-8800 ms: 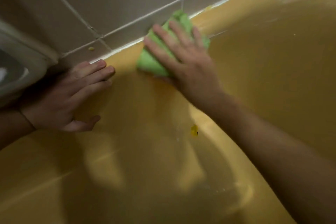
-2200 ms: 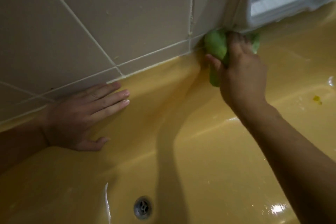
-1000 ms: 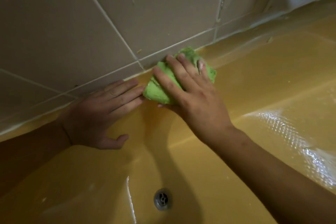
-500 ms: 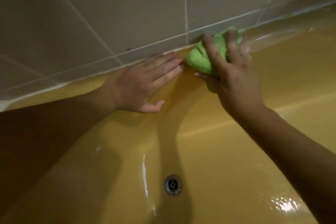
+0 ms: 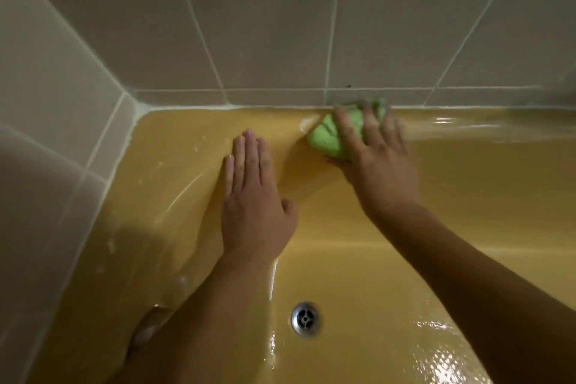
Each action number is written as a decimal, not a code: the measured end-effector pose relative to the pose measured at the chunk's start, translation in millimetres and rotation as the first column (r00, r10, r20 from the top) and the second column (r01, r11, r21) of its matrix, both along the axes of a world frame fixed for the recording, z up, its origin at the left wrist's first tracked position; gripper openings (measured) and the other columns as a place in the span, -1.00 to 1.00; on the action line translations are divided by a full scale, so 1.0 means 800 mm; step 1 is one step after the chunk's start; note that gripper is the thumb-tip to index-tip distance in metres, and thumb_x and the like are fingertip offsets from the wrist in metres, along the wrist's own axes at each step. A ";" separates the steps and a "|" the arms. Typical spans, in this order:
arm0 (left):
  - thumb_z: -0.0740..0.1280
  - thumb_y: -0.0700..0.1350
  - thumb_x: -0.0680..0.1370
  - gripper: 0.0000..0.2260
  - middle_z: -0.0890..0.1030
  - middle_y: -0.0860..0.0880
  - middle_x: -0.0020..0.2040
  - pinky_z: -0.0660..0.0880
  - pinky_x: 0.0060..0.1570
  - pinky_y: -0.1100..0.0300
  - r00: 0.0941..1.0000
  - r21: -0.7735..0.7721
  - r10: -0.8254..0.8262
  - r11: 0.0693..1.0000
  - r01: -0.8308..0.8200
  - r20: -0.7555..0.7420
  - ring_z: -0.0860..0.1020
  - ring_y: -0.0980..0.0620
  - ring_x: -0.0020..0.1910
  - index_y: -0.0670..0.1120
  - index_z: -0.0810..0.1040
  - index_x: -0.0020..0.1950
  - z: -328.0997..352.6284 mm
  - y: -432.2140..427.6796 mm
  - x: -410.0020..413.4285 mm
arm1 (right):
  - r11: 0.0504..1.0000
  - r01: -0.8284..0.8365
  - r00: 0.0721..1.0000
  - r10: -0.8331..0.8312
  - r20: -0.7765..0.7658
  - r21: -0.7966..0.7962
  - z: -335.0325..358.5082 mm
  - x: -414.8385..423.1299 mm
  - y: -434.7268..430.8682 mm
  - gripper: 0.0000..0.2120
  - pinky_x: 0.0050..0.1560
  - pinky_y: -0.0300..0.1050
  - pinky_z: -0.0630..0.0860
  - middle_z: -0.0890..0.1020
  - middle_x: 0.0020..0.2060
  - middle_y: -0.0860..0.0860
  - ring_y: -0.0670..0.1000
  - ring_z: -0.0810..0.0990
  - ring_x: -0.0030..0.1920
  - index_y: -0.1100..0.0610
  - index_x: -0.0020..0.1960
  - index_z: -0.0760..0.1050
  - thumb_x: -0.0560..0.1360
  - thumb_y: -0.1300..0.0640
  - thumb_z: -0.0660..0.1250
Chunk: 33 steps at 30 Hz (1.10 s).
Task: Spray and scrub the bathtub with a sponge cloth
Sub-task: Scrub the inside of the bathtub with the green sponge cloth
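The green sponge cloth is bunched up on the far rim of the yellow bathtub, right below the tile joint. My right hand lies over the cloth with its fingers spread across the top and the thumb under the near edge, holding it against the rim. My left hand rests flat, fingers straight and together, on the tub's sloping inner wall just left of the cloth. No spray bottle is in view.
Beige tiled walls meet at a corner on the left, with a white sealant line along the tub rim. The metal drain sits in the wet tub floor below my hands. Water glistens on the floor at lower right.
The view has swung to face the tub's corner. My left hand has come off the rim and down onto the inner wall. My right hand still holds the cloth on the rim.
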<state>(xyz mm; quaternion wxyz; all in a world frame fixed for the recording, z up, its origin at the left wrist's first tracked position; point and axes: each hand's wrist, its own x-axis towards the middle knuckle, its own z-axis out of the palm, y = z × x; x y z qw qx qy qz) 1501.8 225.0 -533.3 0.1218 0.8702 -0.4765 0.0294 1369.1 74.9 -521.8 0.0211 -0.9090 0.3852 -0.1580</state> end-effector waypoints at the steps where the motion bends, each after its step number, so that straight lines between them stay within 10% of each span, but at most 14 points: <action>1: 0.32 0.03 0.45 -0.08 -0.07 -0.19 0.71 -0.12 0.66 -0.08 0.996 -0.035 0.067 0.997 -0.068 -0.053 -0.12 -0.11 0.70 -0.24 -0.02 0.69 0.006 -0.001 -0.004 | 0.997 0.072 0.997 -0.073 0.036 0.030 0.000 -0.016 -0.006 -0.29 0.56 0.34 0.13 0.20 0.60 0.28 0.41 0.15 0.58 0.00 0.66 0.12 0.60 -0.19 0.23; 9: 0.29 0.10 0.42 -0.06 -0.02 -0.19 0.71 -0.11 0.66 -0.09 0.919 -0.073 0.362 0.924 -0.376 -0.157 -0.10 -0.09 0.70 -0.24 0.01 0.69 0.007 0.088 -0.014 | 0.998 -0.017 0.998 0.021 -0.054 0.065 0.014 0.080 0.058 -0.33 0.57 0.30 0.13 0.16 0.61 0.27 0.43 0.10 0.58 -0.01 0.67 0.02 0.67 -0.15 0.20; 16: 0.22 0.04 0.48 -0.25 0.21 -0.13 0.67 0.13 0.56 0.00 0.986 0.033 0.168 0.985 -0.167 -0.012 0.13 -0.08 0.65 -0.19 0.21 0.65 0.018 0.202 0.047 | 0.877 -0.375 0.909 0.411 -0.066 0.302 0.061 0.181 0.116 -0.28 0.60 0.16 0.04 0.18 0.63 0.13 0.28 0.08 0.62 -0.12 0.64 0.08 0.58 -0.35 0.17; 24: 0.26 0.11 0.51 -0.26 0.24 -0.07 0.66 0.11 0.59 0.20 0.996 -0.083 0.051 0.995 -0.057 -0.077 0.14 0.02 0.67 -0.19 0.29 0.64 0.031 0.289 0.059 | 0.914 -0.220 0.962 0.260 -0.078 0.341 0.068 0.168 0.097 -0.28 0.53 0.17 0.21 0.23 0.61 0.12 0.29 0.19 0.57 -0.10 0.61 0.15 0.55 -0.37 0.19; 33: 0.12 0.21 0.65 -0.37 0.30 -0.06 0.64 0.23 0.56 0.05 0.994 -0.121 0.099 0.987 -0.104 -0.040 0.21 0.01 0.65 -0.16 0.34 0.61 0.022 0.307 0.039 | 0.604 -0.648 0.666 0.745 -0.038 0.464 0.079 0.187 0.192 -0.25 0.60 0.06 -0.01 0.12 0.66 0.08 0.20 0.04 0.64 -0.13 0.66 0.08 0.57 -0.32 0.23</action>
